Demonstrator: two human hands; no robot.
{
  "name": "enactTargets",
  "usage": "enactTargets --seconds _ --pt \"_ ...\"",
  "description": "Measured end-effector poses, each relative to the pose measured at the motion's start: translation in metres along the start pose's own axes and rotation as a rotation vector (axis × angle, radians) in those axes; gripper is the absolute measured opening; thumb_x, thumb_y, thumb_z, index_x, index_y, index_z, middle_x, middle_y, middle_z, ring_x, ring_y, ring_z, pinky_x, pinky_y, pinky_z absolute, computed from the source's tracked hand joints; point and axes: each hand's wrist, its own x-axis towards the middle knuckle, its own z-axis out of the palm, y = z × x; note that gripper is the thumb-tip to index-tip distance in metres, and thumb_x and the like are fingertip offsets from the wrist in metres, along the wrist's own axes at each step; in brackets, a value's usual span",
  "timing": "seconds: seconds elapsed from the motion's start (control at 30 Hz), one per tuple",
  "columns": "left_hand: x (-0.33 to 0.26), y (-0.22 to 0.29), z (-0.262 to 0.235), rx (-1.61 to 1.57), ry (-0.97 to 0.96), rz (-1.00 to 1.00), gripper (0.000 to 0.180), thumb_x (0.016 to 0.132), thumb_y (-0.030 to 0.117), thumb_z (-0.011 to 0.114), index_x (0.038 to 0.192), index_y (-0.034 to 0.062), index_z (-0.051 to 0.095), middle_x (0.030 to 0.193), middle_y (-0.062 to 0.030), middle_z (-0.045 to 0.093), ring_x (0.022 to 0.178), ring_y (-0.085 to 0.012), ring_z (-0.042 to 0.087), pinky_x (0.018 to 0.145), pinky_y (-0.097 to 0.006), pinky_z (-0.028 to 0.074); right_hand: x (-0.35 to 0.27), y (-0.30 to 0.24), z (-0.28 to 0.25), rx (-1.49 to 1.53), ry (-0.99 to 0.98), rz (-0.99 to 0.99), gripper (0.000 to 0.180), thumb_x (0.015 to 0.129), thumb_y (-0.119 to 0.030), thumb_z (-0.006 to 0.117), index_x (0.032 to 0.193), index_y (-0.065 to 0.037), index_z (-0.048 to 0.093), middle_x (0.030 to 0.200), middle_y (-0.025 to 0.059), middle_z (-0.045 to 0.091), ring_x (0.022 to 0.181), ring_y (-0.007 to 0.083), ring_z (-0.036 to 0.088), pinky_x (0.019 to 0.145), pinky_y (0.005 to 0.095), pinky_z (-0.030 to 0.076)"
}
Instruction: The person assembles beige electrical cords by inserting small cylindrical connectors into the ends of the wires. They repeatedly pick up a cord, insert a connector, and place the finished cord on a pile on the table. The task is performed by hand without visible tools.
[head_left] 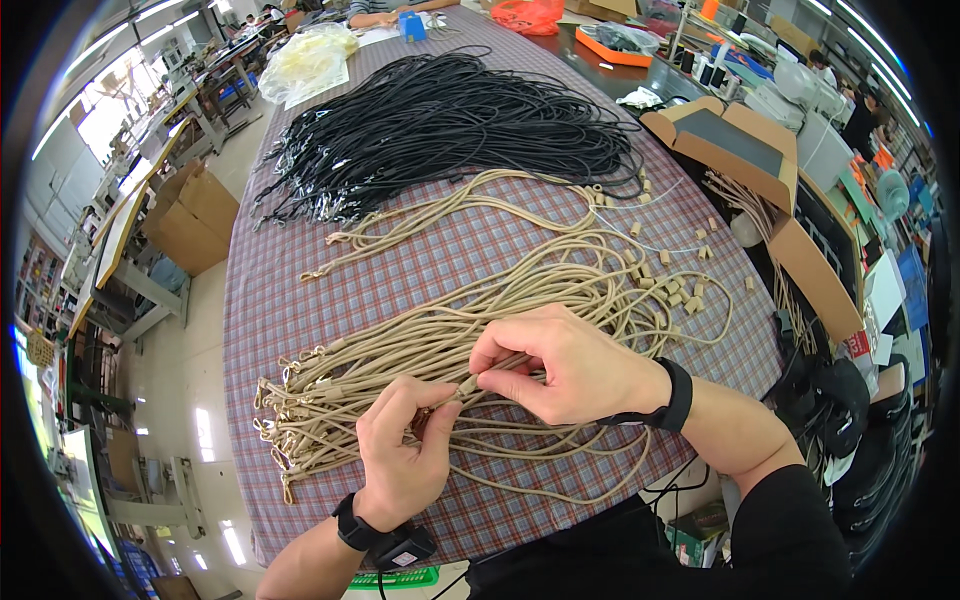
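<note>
Both hands meet over a bundle of tan cords [400, 345] with metal clips at their left ends. My left hand [405, 440] is closed in a pinch on a tan cord. My right hand [570, 370] pinches the same cord just to the right, where a small tan cord stopper [467, 385] shows between the fingertips. The fingers partly hide the cord and stopper. Several loose tan stoppers [675, 290] lie past the right hand, near the cords' looped ends.
A large pile of black cords [440, 130] covers the far part of the checked tablecloth [270, 310]. A few tan cords [450, 215] lie between the piles. An open cardboard box [740, 165] stands at the right edge. Across the far end, another person's arms [400, 15] rest by a blue object.
</note>
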Motion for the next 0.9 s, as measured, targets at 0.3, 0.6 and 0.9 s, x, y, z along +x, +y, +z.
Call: enactTargets --seconds 0.3,0.6,0.9 --pt "-0.001 -0.002 0.002 -0.031 0.007 -0.018 0.013 0.094 -0.008 0.076 0.106 -0.0028 0.073 0.086 -0.004 0.066 0.071 -0.009 0.055 0.062 -0.026 0.042 -0.001 -0.007 0.0 -0.039 -0.017 0.022 0.012 0.094 -0.002 0.08 0.104 -0.001 0.074 0.081 0.0079 0.076 0.061 0.0153 0.068 0.058 0.0276 0.054" --pt "-0.002 0.001 0.002 -0.017 0.012 -0.033 0.015 0.093 -0.009 0.077 0.106 -0.0019 0.075 0.087 -0.0037 0.069 0.07 -0.0077 0.055 0.062 -0.025 0.042 -0.002 0.001 0.008 -0.005 0.047 -0.058 0.012 0.094 -0.004 0.083 0.104 -0.002 0.076 0.081 0.0087 0.076 0.061 0.0159 0.07 0.056 0.0264 0.052" --pt "0.002 -0.012 -0.001 0.036 0.134 0.197 0.023 0.088 -0.011 0.082 0.109 -0.0018 0.077 0.096 -0.0123 0.077 0.081 -0.0209 0.074 0.069 -0.03 0.059 0.001 0.005 0.007 -0.012 -0.026 -0.069 0.015 0.095 -0.013 0.08 0.099 0.0 0.076 0.079 0.0148 0.073 0.064 0.0285 0.069 0.061 0.0406 0.052"
